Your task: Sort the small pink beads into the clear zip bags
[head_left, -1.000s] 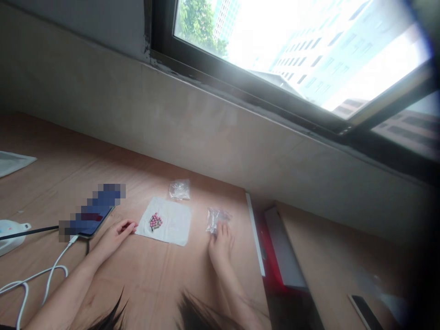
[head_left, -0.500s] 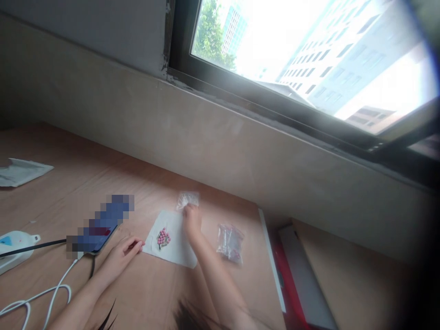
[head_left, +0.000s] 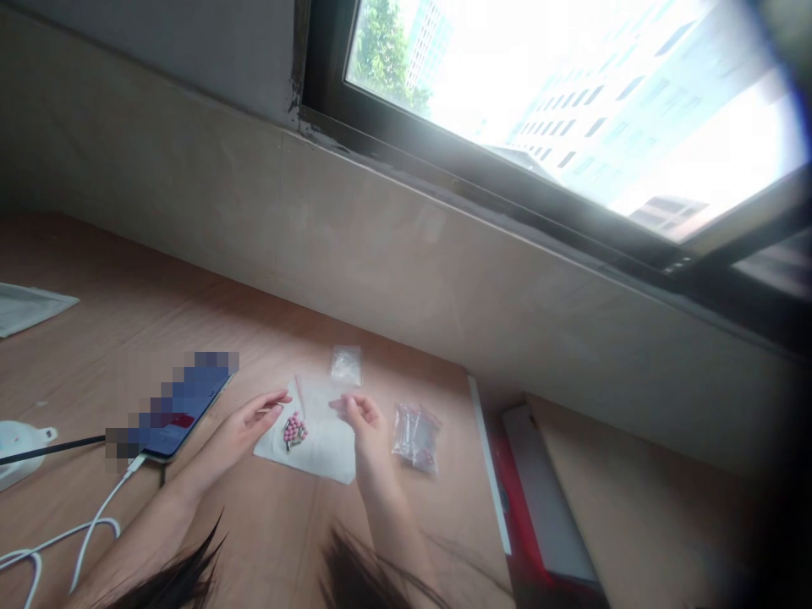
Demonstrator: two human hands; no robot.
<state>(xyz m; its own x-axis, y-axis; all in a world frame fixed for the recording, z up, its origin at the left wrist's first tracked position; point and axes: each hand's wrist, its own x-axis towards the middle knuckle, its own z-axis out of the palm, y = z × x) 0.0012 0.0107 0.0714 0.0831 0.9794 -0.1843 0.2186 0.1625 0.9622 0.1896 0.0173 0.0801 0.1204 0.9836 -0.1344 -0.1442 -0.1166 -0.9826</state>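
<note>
My left hand (head_left: pixel 254 423) is above the left edge of a white sheet (head_left: pixel 326 457), fingers stretched out and thumb apart. Close by its fingertips is a small pile of pink beads (head_left: pixel 294 427) with metallic tube-shaped pieces among them. A thin pale strand (head_left: pixel 299 396) shows faintly above the pile; whether the left fingers touch it I cannot tell. My right hand (head_left: pixel 363 419) is over the sheet's right side, thumb and forefinger pinched together. What is in the pinch, if anything, is too small to name. Just beyond it lies a small clear bag (head_left: pixel 346 365) with whitish contents.
Right of the sheet lies a clear plastic bag (head_left: pixel 415 436) with dark and reddish contents. A phone (head_left: pixel 183 419) with a white cable (head_left: pixel 92 529) is on the left. Farther left are a white device (head_left: pixel 22 440) and a white packet (head_left: pixel 35 306). A wall and window stand behind the table.
My right hand has left the small clear bag and come back over the sheet. My left hand has risen from the sheet's edge toward the beads, its fingers opening. The view has shifted slightly.
</note>
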